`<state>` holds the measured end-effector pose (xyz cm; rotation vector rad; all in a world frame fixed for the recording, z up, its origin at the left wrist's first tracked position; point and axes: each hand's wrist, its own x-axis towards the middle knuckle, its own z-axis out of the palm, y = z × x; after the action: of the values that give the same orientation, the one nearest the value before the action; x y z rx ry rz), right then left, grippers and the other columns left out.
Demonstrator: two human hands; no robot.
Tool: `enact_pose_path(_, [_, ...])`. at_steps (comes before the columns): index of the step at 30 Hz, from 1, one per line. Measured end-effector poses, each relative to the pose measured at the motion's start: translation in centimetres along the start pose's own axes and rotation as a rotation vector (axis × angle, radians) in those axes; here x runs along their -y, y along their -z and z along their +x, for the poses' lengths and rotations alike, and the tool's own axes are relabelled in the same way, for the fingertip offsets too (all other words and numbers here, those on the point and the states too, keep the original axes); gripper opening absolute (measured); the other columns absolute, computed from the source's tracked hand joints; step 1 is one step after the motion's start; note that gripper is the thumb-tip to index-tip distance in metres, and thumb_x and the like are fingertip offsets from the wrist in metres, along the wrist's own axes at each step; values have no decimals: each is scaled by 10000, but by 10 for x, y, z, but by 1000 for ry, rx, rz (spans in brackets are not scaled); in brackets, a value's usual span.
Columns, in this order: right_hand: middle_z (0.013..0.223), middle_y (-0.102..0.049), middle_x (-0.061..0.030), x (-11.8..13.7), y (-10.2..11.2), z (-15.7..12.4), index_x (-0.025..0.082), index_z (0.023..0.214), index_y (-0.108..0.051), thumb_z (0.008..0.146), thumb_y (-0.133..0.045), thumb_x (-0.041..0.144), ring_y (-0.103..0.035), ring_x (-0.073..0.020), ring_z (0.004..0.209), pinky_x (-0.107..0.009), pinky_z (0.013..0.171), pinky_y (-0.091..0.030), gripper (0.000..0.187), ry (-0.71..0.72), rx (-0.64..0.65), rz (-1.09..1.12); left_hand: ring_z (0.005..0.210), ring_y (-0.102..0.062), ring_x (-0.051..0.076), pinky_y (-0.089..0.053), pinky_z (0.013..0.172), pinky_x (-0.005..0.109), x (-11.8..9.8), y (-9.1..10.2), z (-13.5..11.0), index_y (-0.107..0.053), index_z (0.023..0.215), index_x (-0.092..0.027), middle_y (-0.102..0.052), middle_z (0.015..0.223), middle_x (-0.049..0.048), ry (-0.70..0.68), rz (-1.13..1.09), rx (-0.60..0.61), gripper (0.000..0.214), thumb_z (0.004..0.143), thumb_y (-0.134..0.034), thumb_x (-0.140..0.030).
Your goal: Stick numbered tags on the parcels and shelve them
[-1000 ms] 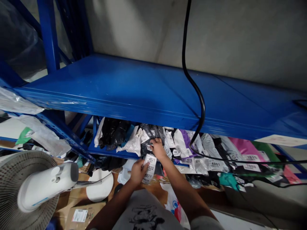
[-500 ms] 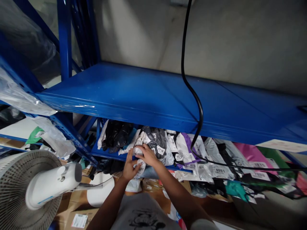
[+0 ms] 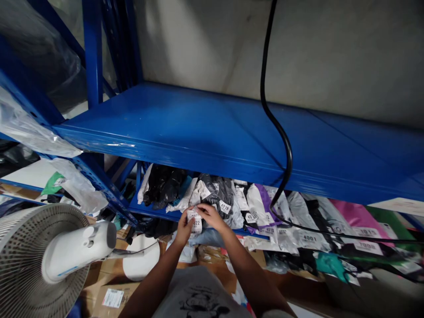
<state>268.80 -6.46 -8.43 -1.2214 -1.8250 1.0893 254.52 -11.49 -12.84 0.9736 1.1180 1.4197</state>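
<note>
My left hand [image 3: 183, 229] grips a white strip of numbered labels [image 3: 195, 222] in front of the lower shelf. My right hand [image 3: 209, 214] pinches the strip's top edge, fingers together, right next to the left hand. Just behind the hands lies a grey plastic parcel [image 3: 217, 197] tagged 4019, beside a white parcel [image 3: 185, 199] and black bags [image 3: 162, 184]. A row of labelled parcels [image 3: 298, 223] in white, purple, pink and green fills the lower shelf to the right.
A bare blue metal shelf [image 3: 198, 128] juts out above the hands. A black cable [image 3: 280, 132] hangs across it and runs right. A white fan [image 3: 49, 260] stands at lower left, cardboard boxes [image 3: 109, 291] on the floor, plastic bags [image 3: 73, 185] on the left rack.
The right hand left the grey parcel and came to the label strip. Both hands shifted left and slightly up, and the strip now sits between them. The view turned a little.
</note>
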Motion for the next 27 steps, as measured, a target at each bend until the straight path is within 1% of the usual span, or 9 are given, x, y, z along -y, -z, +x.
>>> enact_pose_path(3, [774, -666, -21, -7, -5, -5, 199, 860, -636, 799, -618, 410, -628, -179, 745, -291, 682, -495, 221, -16, -51, 22, 970, -651, 218, -490, 882, 341, -1, -2, 0, -648, 1088, -208, -711, 1072, 63, 109, -175, 12, 447, 718, -708, -451])
enact_pose_path(7, [690, -622, 9, -14, -10, -4, 200, 927, -621, 772, -631, 469, -597, -160, 649, -273, 614, -471, 310, -37, -87, 55, 925, -649, 206, -473, 876, 319, -3, -5, 2, -695, 947, -177, -727, 948, 46, 137, -204, -16, 387, 670, -762, -440])
enact_pose_path(12, [690, -624, 5, -12, -12, -2, 204, 836, -632, 758, -644, 464, -584, -161, 643, -276, 619, -454, 272, -54, -114, 58, 730, -651, 169, -486, 743, 294, 0, -10, 2, -701, 898, -156, -717, 767, 23, 233, -293, -60, 406, 657, -766, -476])
enact_pose_path(14, [663, -604, 16, -10, -12, -3, 207, 855, -630, 750, -647, 467, -567, -158, 619, -270, 600, -443, 281, -58, -125, 62, 664, -637, 157, -482, 692, 286, 1, -12, 1, -697, 845, -147, -700, 700, 14, 272, -324, -93, 413, 637, -775, -495])
enact_pose_path(16, [632, -583, 20, -9, -12, -3, 208, 804, -622, 762, -623, 488, -545, -154, 596, -269, 589, -430, 283, -66, -142, 60, 604, -614, 145, -469, 637, 273, -1, -14, 0, -686, 785, -135, -683, 656, 13, 300, -342, -118, 424, 606, -793, -504])
enact_pose_path(19, [608, -572, 11, -11, -13, -3, 208, 675, -583, 769, -589, 543, -529, -156, 590, -274, 592, -425, 348, -90, -182, 48, 562, -585, 129, -449, 596, 258, -5, -16, -2, -661, 730, -131, -668, 636, 11, 307, -355, -140, 438, 566, -814, -507])
enact_pose_path(21, [594, -565, 11, -13, -16, -3, 208, 669, -570, 768, -563, 590, -522, -157, 579, -274, 581, -426, 395, -113, -220, 47, 568, -576, 124, -445, 603, 251, -9, -16, -3, -647, 704, -135, -660, 634, 3, 292, -357, -144, 435, 547, -826, -498])
enact_pose_path(24, [564, -535, 16, -16, -22, -4, 207, 678, -543, 814, -456, 635, -491, -148, 534, -264, 532, -410, 457, -154, -287, 44, 574, -555, 114, -428, 600, 235, -11, -17, -4, -651, 687, -136, -647, 622, -8, 269, -352, -149, 412, 562, -822, -489])
enact_pose_path(27, [519, -479, 30, -13, -26, -7, 220, 616, -480, 828, -410, 652, -448, -139, 507, -252, 498, -376, 487, -164, -335, 13, 568, -536, 104, -409, 591, 223, -11, -18, -5, -662, 647, -131, -638, 600, -14, 269, -353, -161, 391, 584, -811, -487])
